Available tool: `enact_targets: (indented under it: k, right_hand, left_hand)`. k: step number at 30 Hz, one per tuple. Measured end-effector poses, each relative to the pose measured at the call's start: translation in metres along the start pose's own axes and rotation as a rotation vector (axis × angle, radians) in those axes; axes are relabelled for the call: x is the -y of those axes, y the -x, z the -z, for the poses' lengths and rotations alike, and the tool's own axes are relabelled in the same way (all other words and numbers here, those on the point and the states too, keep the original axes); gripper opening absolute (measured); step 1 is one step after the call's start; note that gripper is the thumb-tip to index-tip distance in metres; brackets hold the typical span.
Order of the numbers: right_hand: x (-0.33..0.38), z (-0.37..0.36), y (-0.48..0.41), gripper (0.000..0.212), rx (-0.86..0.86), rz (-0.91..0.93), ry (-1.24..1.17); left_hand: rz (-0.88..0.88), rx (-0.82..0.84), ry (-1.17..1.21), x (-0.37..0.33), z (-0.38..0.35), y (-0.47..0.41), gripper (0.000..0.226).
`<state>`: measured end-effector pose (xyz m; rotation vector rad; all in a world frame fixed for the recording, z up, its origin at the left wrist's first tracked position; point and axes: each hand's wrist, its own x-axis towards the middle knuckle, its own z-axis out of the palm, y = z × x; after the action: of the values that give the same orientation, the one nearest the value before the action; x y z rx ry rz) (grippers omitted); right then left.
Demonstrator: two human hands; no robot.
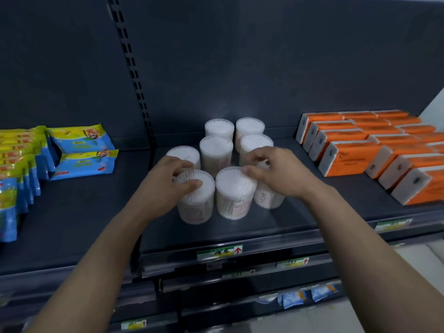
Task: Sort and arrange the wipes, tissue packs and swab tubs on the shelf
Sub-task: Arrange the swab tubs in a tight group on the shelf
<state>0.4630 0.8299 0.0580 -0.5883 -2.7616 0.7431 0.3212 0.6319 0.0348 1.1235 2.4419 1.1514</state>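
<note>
left grip (173,179) closes over the lid of the front-left swab tub (195,200), thumb lying across its white top. right grip (271,169) curls over the front-right swab tub (266,197), its thumb tip touching the rim of the front-middle swab tub (234,195), which stands between the two grips. all three tubs stand upright on the dark shelf (96,212). just beyond the left grip's fingers stands a lone swab tub (182,153). four more swab tubs (217,150) stand in two short rows past both grips, toward the back panel. well to the left of the left grip sit blue-and-yellow wipes packs (81,150), most on edge, two lying flat nearest the grip. well to the right of the right grip, orange tissue packs (348,157) sit in rows. below the wrists, a green price label (219,252) is fixed to the shelf edge.
</note>
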Motion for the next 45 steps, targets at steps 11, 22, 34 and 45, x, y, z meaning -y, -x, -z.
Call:
enact_targets:
  k: [11, 22, 34, 45]
  right_hand:
    - [-0.023, 0.028, -0.001, 0.072, 0.345, -0.149, 0.069]
    - [-0.021, 0.045, 0.001, 0.074, 0.471, -0.133, 0.145]
    - [-0.007, 0.043, -0.008, 0.088, 0.693, -0.029, 0.291]
    - [0.003, 0.039, -0.01, 0.09, 0.607, -0.161, 0.325]
  left_hand:
    - [-0.19, 0.212, -0.429, -0.048, -0.044, -0.006, 0.08]
    - [-0.126, 0.27, -0.442, -0.063, -0.041, -0.005, 0.079]
    - [-0.094, 0.323, -0.416, -0.06, -0.032, -0.002, 0.078]
    - [-0.123, 0.421, -0.374, -0.048, -0.027, -0.023, 0.088]
